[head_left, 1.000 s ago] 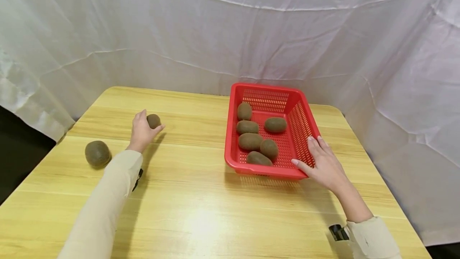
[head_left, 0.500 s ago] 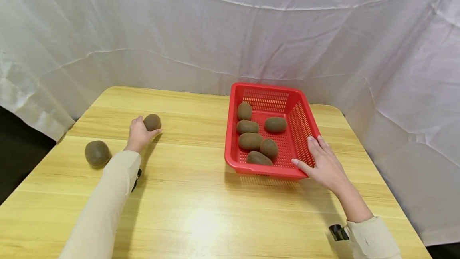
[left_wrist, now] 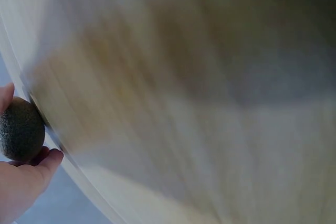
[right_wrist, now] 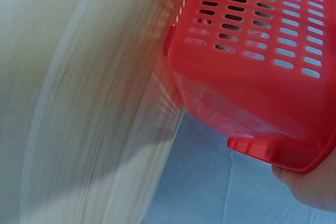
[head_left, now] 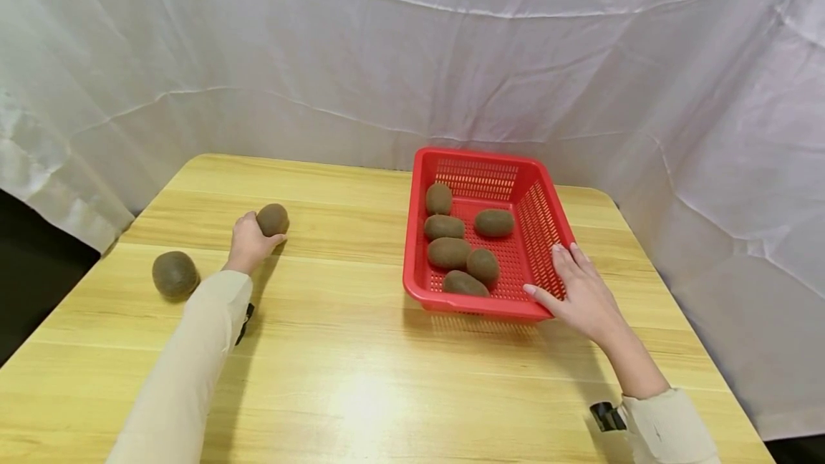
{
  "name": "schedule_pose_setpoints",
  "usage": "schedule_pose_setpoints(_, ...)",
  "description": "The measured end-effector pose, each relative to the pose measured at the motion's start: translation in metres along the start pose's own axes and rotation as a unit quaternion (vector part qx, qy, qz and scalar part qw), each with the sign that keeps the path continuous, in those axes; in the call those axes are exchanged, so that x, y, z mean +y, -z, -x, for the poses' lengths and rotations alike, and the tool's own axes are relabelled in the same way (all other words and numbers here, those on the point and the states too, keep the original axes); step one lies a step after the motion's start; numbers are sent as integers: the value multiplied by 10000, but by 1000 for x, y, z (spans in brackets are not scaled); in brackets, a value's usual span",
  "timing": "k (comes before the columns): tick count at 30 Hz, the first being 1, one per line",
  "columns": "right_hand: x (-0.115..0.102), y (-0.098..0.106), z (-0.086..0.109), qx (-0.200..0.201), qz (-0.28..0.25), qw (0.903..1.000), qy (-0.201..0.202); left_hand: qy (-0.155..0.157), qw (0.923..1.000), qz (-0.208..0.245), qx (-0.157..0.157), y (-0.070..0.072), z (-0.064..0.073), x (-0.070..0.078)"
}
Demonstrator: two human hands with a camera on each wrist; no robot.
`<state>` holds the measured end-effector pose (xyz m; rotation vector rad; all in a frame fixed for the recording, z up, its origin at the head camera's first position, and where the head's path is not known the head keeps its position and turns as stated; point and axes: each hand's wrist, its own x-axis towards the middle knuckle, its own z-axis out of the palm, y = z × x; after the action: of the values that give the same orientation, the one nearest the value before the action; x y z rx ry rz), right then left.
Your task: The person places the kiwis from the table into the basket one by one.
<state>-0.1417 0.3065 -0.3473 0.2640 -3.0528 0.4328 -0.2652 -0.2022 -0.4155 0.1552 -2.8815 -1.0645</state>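
Note:
My left hand (head_left: pixel 250 243) grips a brown kiwi (head_left: pixel 273 220) at the left of the table, thumb on the near side and fingers behind. In the left wrist view the same kiwi (left_wrist: pixel 22 129) sits between thumb and fingers. A second kiwi (head_left: pixel 175 276) lies on the table left of my forearm. The right hand (head_left: pixel 585 299) rests with spread, fairly straight fingers over the near right corner of a red plastic basket (head_left: pixel 486 306). Several kiwis, including one by itself (head_left: pixel 494 223), lie inside, mostly along its left side. In the right wrist view the slotted basket wall (right_wrist: pixel 236 72) hides most of the hand.
The pale wooden table (head_left: pixel 335 378) reaches back to a hanging white cloth (head_left: pixel 361 56), which also lines the right side. Bare wood lies between the left hand and the basket. A dark gap (head_left: pixel 39 271) shows beyond the left table edge.
The left hand has shifted slightly left and toward me, and more of the kiwi in its grip shows now. The right hand and the basket have stayed put.

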Motion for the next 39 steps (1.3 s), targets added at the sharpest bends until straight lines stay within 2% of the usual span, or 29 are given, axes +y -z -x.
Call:
schedule_pose_setpoints(15, 1, -2, 0, 91, -20, 10000, -7, -64, 9998, 103, 178, 1, 1, -1)
schedule_pose_setpoints(23, 1, 0, -1, 16, -14, 10000, 6, -362, 9993, 86, -28, 3, 3, 2)
schedule_pose_setpoints(26, 0, 1, 0, 15, -16, 10000, 1, -379, 9992, 72, -109, 4, 4, 4)
schedule_pose_setpoints(39, 2, -1, 0, 24, -29, 10000, 42, -634, 9973, 322, -158, -5, 9, 17)
